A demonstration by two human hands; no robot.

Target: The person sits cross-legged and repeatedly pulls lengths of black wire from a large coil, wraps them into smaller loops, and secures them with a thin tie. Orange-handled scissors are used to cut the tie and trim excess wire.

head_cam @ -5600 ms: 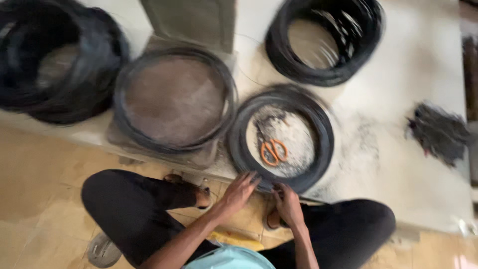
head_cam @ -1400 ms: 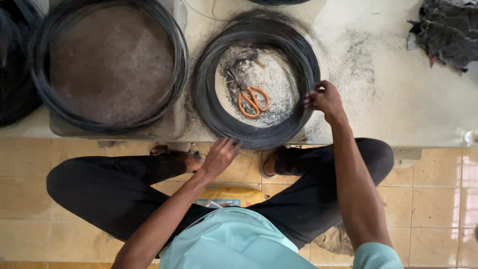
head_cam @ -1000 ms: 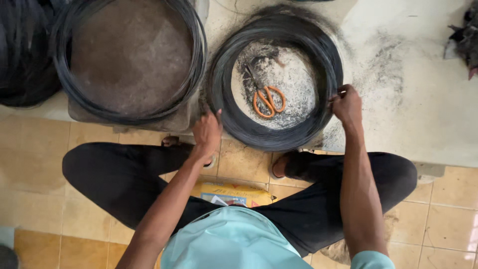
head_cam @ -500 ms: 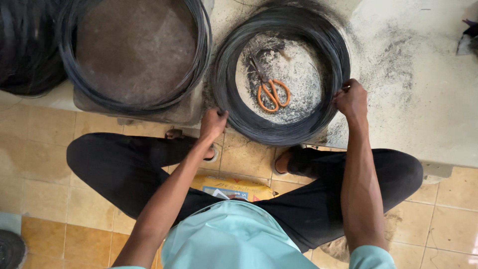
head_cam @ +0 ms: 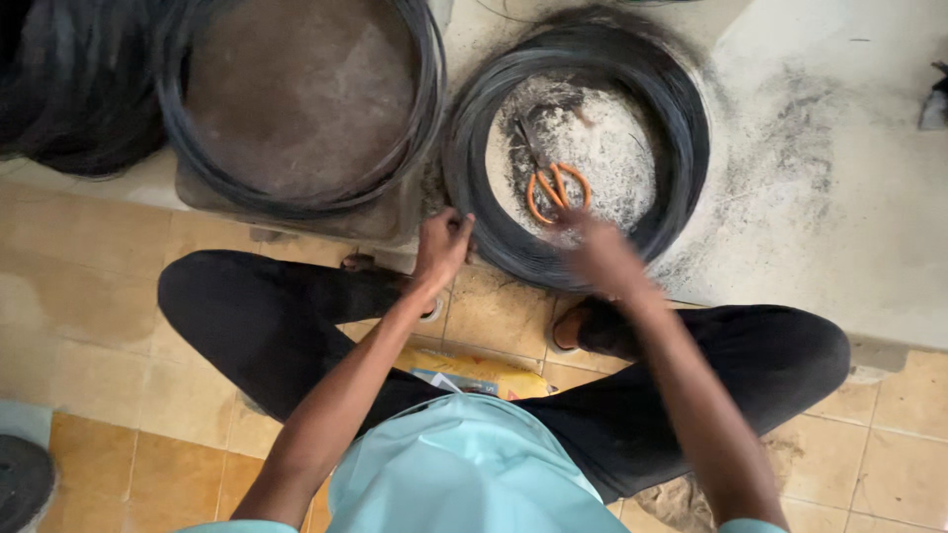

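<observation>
shirt: pale teal, short-sleeved | trousers: black | forearms: bare | footwear: possibly sandals, partly hidden

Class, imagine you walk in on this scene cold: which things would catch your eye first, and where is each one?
The big coil of dark wire on the dusty grey slab draws the eye first, with orange-handled scissors lying inside its ring. The seated person's left hand grips the coil's near edge, while the blurred right hand reaches over its near rim, beside the scissors. To the left, another wire ring circles a brown block.
</observation>
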